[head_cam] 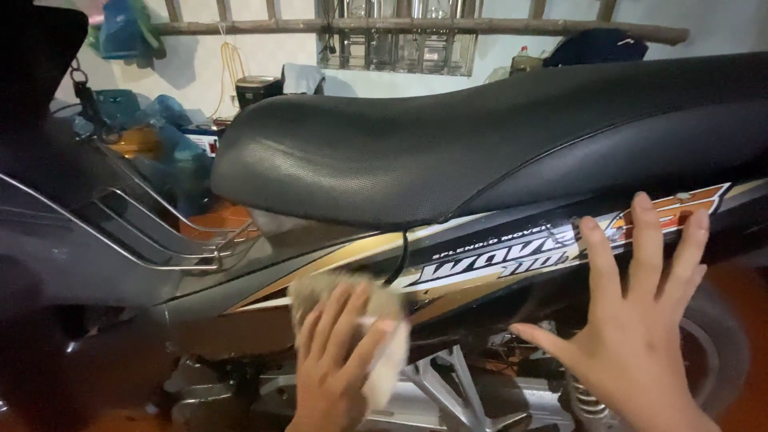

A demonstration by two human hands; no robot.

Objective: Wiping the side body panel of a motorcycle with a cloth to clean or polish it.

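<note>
**Two hands on a motorbike's side panel**

Below the long black textured vinyl motorbike seat, on the bike's flank, both hands work against the bodywork. The left hand presses a pale beige, fluffy cleaning cloth onto the black side panel with gold and white stripes; its fingers lie spread over the cloth and curl around its front edge, so the hand is holding the cloth flat against the panel. The cloth sits just under the front tip of the seat, touching the lower gold stripe. The right hand is wide open, fingers fanned apart, holding nothing; its fingertips rest on or just over the rear part of the same panel, near an orange patch of the decal, and whether the palm touches cannot be told. The two hands are near each other, the right one further toward the rear wheel.

To the left, a chromed wire rack stands on the dark grey leg shield. Under the panel, silver frame parts and a coiled spring show. A wooden ladder lies across the wall behind.
</note>
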